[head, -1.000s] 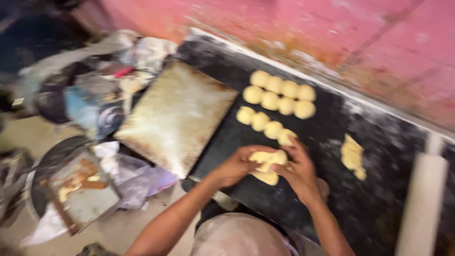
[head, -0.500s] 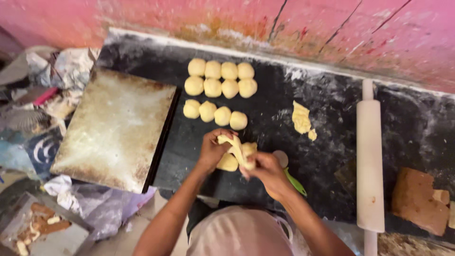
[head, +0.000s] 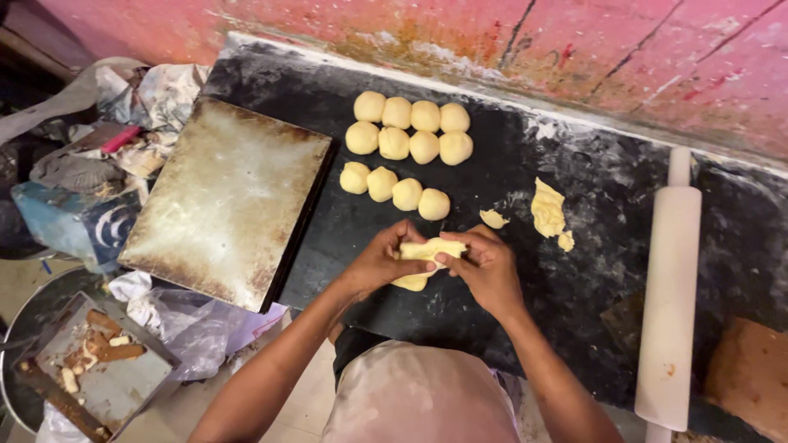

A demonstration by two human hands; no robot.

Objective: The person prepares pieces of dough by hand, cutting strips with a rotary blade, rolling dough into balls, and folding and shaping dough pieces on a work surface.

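Observation:
Both hands work one piece of yellow dough [head: 428, 250] over the black slab [head: 574, 287]. My left hand [head: 382, 261] grips it from the left and my right hand [head: 486, 267] pinches it from the right. A second lump of dough [head: 409, 282] lies on the slab just under my left hand. Several round dough balls [head: 406, 139] sit in rows beyond my hands. Dough scraps [head: 547, 211] lie to the right.
A worn metal baking tray [head: 226, 201] rests on the slab's left edge. A white rolling pin [head: 669, 287] lies at right, with a brown board [head: 749, 373] beyond it. Crumpled plastic and clutter [head: 98, 164] and a small tray with scraps [head: 94, 365] are at left. A pink wall [head: 574, 57] lies behind.
The view has shifted so the slab sits more centred. My hands stay closed on the dough, turning and folding it between the fingers.

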